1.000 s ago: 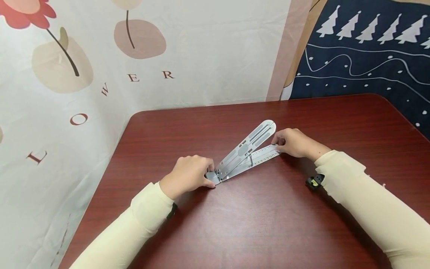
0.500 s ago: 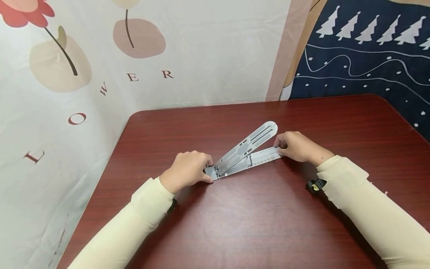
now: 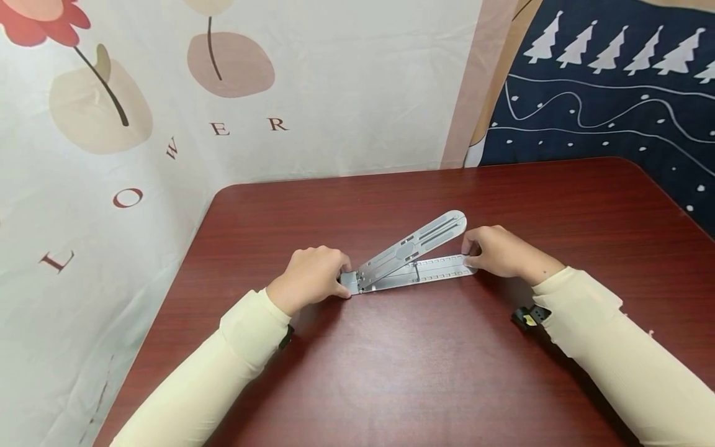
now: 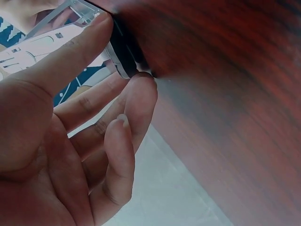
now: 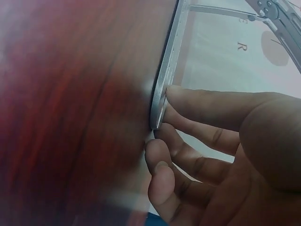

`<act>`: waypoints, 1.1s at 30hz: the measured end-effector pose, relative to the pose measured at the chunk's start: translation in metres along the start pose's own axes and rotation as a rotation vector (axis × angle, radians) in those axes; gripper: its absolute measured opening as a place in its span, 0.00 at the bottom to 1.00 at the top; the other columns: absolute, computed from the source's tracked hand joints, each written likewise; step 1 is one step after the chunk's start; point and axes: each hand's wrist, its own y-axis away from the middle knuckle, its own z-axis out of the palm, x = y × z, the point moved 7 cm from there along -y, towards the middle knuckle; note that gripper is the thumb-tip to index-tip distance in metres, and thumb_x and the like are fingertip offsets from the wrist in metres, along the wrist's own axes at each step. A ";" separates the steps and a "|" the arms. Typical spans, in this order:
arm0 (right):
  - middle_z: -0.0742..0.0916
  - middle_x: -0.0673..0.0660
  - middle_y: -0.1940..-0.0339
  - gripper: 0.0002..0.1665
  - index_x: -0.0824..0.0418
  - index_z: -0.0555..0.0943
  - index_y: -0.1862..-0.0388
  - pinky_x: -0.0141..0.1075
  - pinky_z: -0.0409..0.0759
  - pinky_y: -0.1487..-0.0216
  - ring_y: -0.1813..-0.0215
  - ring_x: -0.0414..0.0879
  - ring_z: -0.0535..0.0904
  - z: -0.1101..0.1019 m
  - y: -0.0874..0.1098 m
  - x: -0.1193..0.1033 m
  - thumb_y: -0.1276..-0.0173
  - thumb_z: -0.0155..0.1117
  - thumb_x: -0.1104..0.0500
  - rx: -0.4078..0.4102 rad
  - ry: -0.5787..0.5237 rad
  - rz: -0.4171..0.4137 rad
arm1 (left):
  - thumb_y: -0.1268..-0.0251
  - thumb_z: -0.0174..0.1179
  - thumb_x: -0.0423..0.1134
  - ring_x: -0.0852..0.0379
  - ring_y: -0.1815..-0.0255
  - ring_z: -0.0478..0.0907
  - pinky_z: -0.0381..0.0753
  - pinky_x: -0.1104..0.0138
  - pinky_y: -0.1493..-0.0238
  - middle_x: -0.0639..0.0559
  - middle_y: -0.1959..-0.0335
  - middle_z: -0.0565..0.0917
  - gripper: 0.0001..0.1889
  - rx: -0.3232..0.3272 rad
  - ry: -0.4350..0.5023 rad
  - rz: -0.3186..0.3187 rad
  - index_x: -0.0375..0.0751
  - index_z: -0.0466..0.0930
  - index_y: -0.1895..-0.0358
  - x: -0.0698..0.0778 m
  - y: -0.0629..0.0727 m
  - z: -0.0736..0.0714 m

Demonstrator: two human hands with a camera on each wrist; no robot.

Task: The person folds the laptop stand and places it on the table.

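- The silver-grey folding stand, hinged and metallic-looking [image 3: 404,251], lay near the middle of the dark red wood-grain table [image 3: 380,372], spanning the gap between the two hands.
- The left hand [image 3: 314,278] pinched the stand's squarish grey end block [image 3: 350,283] with thumb and fingers on opposite edges; its spare fingers curled loosely.
- The right hand [image 3: 499,250] pinched the far end of the long, flat lower plate [image 3: 444,267], its thumb pressed against one face and the other fingers bent close by.
- Holding both ends seemed the right way to handle something so long and slim; a light, even grip ought to have kept it from twisting.
- Whether the lower plate touched the tabletop along its full length could not be told, so levelling both ends together looked wise.
- The upper plate [image 3: 438,231] slanted up from the hinge beside the left hand, its free end apart from the right hand; fingertips were best kept out of the narrowing wedge.
- That plate had a round-ended outline, long slots and a smooth oval patch, in a matte finish.
- Small rectangular notches lined both edges of the lower plate, and a thin crossbar [image 3: 416,271] spanned it.
- The tabletop was glossy, with streaky grain, so the stand could probably have slid easily.
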 end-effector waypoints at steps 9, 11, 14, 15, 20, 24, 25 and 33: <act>0.84 0.51 0.74 0.05 0.61 0.83 0.67 0.37 0.73 0.65 0.69 0.44 0.75 0.002 0.010 0.006 0.40 0.72 0.67 -0.007 -0.083 0.005 | 0.53 0.77 0.53 0.55 0.67 0.81 0.77 0.54 0.67 0.63 0.76 0.80 0.21 -0.003 -0.014 0.009 0.54 0.87 0.54 -0.001 -0.006 0.001; 0.84 0.51 0.74 0.05 0.61 0.83 0.67 0.36 0.72 0.65 0.69 0.44 0.75 0.003 0.011 0.007 0.40 0.72 0.67 -0.007 -0.094 0.002 | 0.52 0.77 0.53 0.55 0.67 0.82 0.78 0.54 0.67 0.63 0.76 0.80 0.22 -0.001 -0.018 0.012 0.53 0.87 0.53 -0.001 -0.008 0.001; 0.83 0.50 0.74 0.06 0.61 0.83 0.67 0.36 0.72 0.65 0.69 0.43 0.75 0.004 0.013 0.008 0.41 0.72 0.67 -0.002 -0.102 -0.001 | 0.51 0.77 0.52 0.55 0.66 0.82 0.78 0.54 0.68 0.62 0.76 0.80 0.22 0.007 -0.017 0.016 0.53 0.86 0.52 -0.001 -0.009 0.000; 0.83 0.50 0.74 0.06 0.61 0.83 0.67 0.36 0.72 0.66 0.69 0.43 0.75 0.004 0.013 0.008 0.41 0.72 0.67 -0.003 -0.104 -0.002 | 0.51 0.77 0.52 0.55 0.66 0.82 0.78 0.54 0.68 0.62 0.76 0.80 0.22 0.010 -0.017 0.016 0.53 0.86 0.51 -0.001 -0.010 0.000; 0.83 0.51 0.73 0.07 0.60 0.82 0.66 0.36 0.72 0.67 0.69 0.43 0.74 0.005 0.016 0.008 0.41 0.73 0.67 -0.017 -0.116 0.002 | 0.49 0.77 0.50 0.55 0.66 0.82 0.77 0.55 0.68 0.62 0.74 0.81 0.21 0.019 -0.005 0.007 0.54 0.86 0.51 -0.002 -0.013 -0.001; 0.82 0.51 0.73 0.07 0.60 0.82 0.67 0.35 0.72 0.67 0.69 0.43 0.74 0.005 0.017 0.006 0.42 0.74 0.67 -0.027 -0.118 -0.002 | 0.49 0.76 0.49 0.56 0.66 0.82 0.77 0.55 0.68 0.62 0.74 0.80 0.21 0.020 0.003 0.004 0.54 0.86 0.49 -0.004 -0.016 -0.001; 0.82 0.51 0.74 0.08 0.60 0.82 0.67 0.35 0.71 0.67 0.69 0.43 0.74 0.004 0.017 0.006 0.42 0.74 0.66 -0.029 -0.118 -0.004 | 0.49 0.76 0.48 0.56 0.66 0.82 0.77 0.55 0.68 0.62 0.74 0.80 0.21 0.019 0.006 0.002 0.54 0.86 0.49 -0.005 -0.017 -0.002; 0.80 0.51 0.75 0.09 0.58 0.81 0.70 0.34 0.70 0.68 0.70 0.43 0.73 0.005 0.017 0.006 0.43 0.75 0.65 -0.065 -0.117 -0.010 | 0.47 0.75 0.46 0.59 0.65 0.81 0.79 0.54 0.64 0.62 0.74 0.81 0.21 0.026 0.051 -0.010 0.53 0.85 0.47 -0.011 -0.026 -0.003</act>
